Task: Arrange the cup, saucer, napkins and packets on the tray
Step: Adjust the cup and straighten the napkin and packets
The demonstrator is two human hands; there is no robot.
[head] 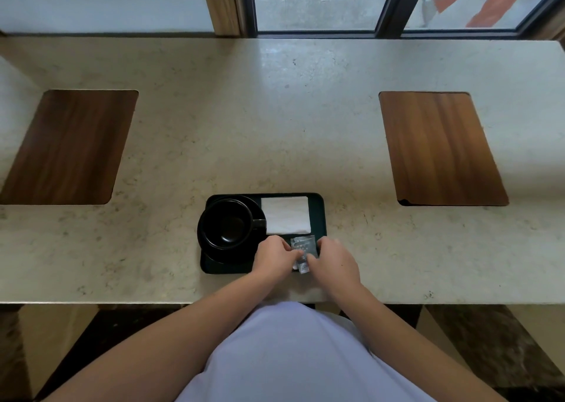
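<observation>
On the near right corner of the flat black tray (318, 215), small shiny silver packets (303, 247) are pinched by the left hand (273, 256) and right hand (332, 262). Next, they likely need laying flat below the white napkins (286, 215).

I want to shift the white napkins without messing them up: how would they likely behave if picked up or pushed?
The napkins look like a thin, flat folded stack, so probably light and floppy, sagging if lifted by one edge. Pushed, the top sheets may slide or fan out across the tray rather than move as one. They lie close beside the cup handle, so a leftward push would likely crumple them.
</observation>
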